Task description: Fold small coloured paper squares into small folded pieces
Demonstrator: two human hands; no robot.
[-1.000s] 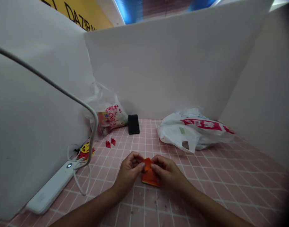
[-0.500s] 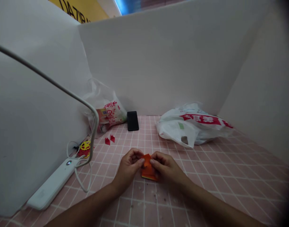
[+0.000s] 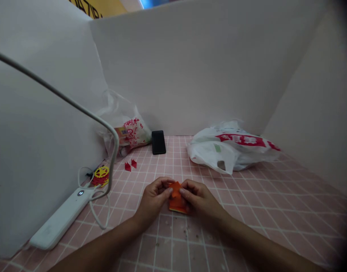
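Note:
Between my hands is a piece of orange paper [image 3: 175, 188] with a pointed top, apparently folded. My left hand [image 3: 154, 198] pinches its left side with thumb and fingers. From the right, my right hand [image 3: 201, 198] grips the opposite edge in the same way. Just below the fingertips lies a small stack of orange paper [image 3: 177, 206], with a yellow and dark line along its near edge. Whether the held piece touches that stack I cannot tell. Two small red folded paper pieces [image 3: 130, 165] rest on the tiled surface farther left.
A black phone [image 3: 158, 142] lies near the back wall. White plastic bags stand at back left [image 3: 133, 130] and back right [image 3: 230, 147]. Along the left wall are a white power strip [image 3: 60, 219], yellow and red cut-outs [image 3: 101, 175] and a hanging grey cable [image 3: 77, 107].
The camera view has shifted slightly. Both hands keep their pinch on the orange paper, with only slight finger movement visible.

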